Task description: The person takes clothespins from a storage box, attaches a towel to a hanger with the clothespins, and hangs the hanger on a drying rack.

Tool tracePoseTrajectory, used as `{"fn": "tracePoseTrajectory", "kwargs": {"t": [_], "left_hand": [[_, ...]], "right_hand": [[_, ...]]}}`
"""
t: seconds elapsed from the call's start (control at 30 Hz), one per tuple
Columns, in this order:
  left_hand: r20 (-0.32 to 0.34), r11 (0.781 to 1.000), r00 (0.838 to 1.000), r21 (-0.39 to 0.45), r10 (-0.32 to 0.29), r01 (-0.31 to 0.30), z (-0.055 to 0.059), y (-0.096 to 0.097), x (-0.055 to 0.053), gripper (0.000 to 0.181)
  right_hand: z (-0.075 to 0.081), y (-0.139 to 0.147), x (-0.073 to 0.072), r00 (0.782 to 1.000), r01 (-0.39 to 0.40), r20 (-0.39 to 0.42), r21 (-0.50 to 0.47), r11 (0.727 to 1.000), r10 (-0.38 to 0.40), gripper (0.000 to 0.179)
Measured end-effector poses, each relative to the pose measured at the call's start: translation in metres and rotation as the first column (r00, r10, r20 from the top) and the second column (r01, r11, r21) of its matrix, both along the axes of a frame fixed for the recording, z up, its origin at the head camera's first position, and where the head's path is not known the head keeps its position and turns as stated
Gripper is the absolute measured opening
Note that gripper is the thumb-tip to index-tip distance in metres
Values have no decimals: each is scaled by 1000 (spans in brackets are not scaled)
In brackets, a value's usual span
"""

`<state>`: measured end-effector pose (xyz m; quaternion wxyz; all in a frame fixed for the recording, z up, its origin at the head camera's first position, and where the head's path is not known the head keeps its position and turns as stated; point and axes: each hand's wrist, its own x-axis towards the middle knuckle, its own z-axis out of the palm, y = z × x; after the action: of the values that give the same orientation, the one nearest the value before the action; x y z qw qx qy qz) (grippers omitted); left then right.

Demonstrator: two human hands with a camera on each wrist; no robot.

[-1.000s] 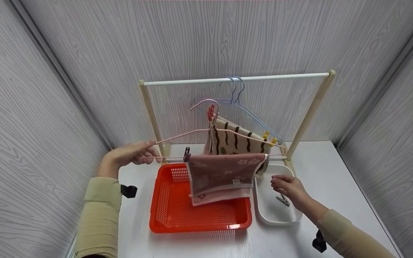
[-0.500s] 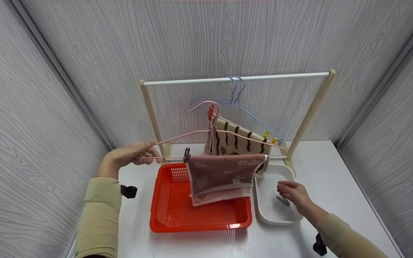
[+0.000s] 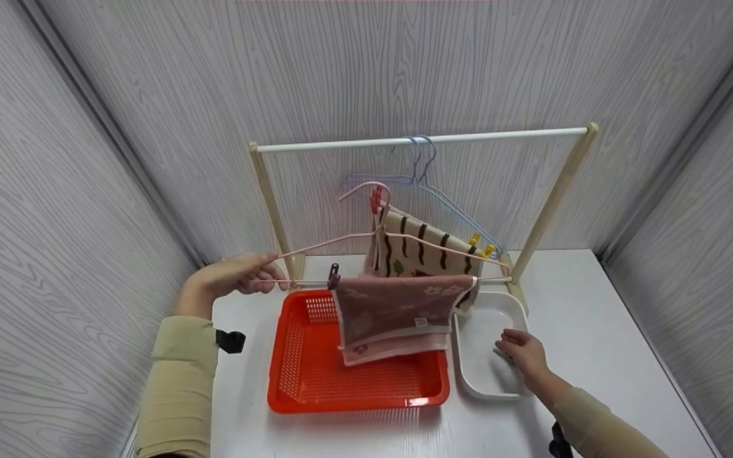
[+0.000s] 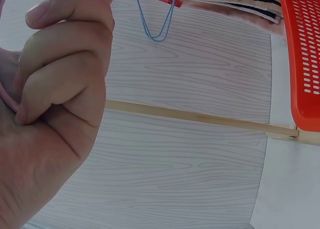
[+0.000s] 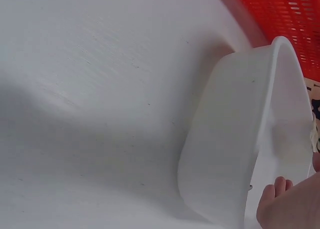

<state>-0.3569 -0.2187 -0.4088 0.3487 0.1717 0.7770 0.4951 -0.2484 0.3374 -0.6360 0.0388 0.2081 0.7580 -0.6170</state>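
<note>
My left hand point(image 3: 242, 272) grips the left end of a pink hanger point(image 3: 335, 240), fingers curled round its wire. A pink flowered towel point(image 3: 398, 312) drapes over the hanger's lower bar. A dark clothespin point(image 3: 333, 277) clips the towel's left corner; its right corner shows no clip. My right hand point(image 3: 524, 356) is over the white basin point(image 3: 478, 381), fingers loosely bent. Just under its fingertips lies a greyish clothespin point(image 3: 504, 355), mostly hidden by the hand. In the right wrist view the right hand's fingers point(image 5: 280, 185) reach inside the basin's wall.
A rack with a white rod point(image 3: 341, 145) stands behind, bearing blue hangers point(image 3: 446, 198). A striped beige towel point(image 3: 420, 245) hangs there by red point(image 3: 376, 199) and yellow clothespins point(image 3: 488, 250). The red basket point(image 3: 354, 402) sits under the pink towel, left of the basin.
My right hand has moved down and slightly right, deeper over the white basin, until it covers most of the greyish clothespin. The left hand and hanger have stayed nearly still.
</note>
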Motion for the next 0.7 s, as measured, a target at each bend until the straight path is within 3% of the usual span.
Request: {"fn": "tracePoseTrajectory", "kwargs": {"t": [0.2,0.37,0.7], "left_hand": [[10,1000,1000,3,20,-20,-1,-1,1,59],[11,999,999,-2,35,-35,-2,-1,0,57],[0,1000,1000,22,-9,9,-4,-2,-1,57]], "right_hand": [[-9,-3,-2,1000,24,-10,15,1000,-24,60],[-11,-5,-4,1000,-23,15,47,999,22,67],[-25,-10,-7,997,-70,43,165,984,64,66]]}}
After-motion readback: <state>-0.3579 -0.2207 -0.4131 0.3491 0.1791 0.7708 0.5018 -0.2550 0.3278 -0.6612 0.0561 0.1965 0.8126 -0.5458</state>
